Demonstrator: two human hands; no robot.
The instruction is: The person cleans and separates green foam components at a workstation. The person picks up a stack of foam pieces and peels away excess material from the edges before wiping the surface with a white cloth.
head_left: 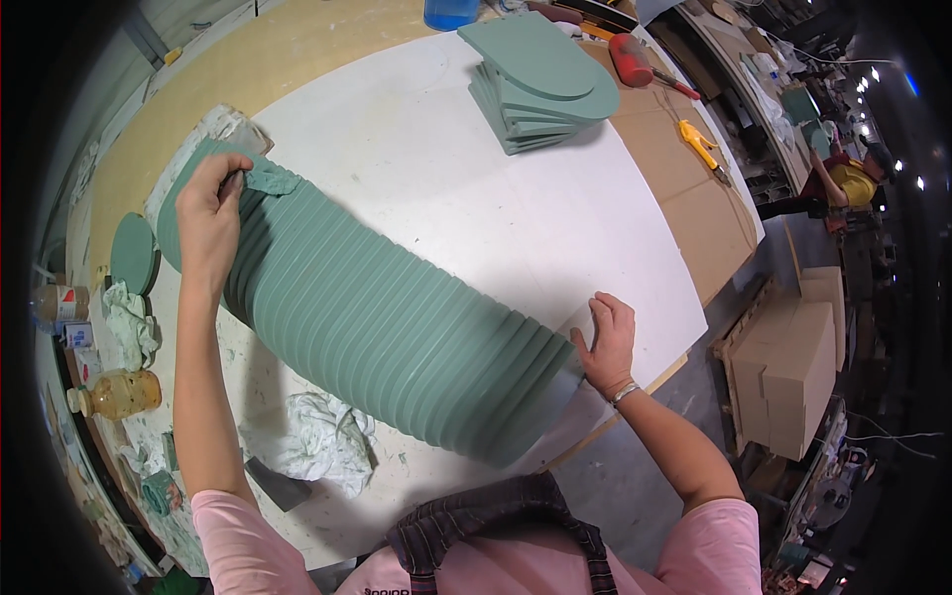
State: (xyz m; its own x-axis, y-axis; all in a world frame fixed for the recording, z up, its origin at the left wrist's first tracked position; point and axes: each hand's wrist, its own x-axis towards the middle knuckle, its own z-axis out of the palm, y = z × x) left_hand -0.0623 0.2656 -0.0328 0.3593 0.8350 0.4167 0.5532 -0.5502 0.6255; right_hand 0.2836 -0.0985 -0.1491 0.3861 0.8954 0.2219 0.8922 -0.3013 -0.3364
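The ribbed green form (387,317) is lying mid-frame on the white surface (446,169), left hand (210,213) fingers pinching a green scrap (270,180) at upper left, right hand (607,342) fingers spread flat against its lower-right end.

A white board (516,198) covers most of a tan wooden workbench (288,50), its bare wood showing along the far edge and at the right corner. Beyond the bench's right edge lies a grey floor (635,486) with pale boxy blocks (793,367) standing on it. Farther right the workshop is dim and cluttered, lit by small bright ceiling lamps (873,74). Another person (848,183) stands there.
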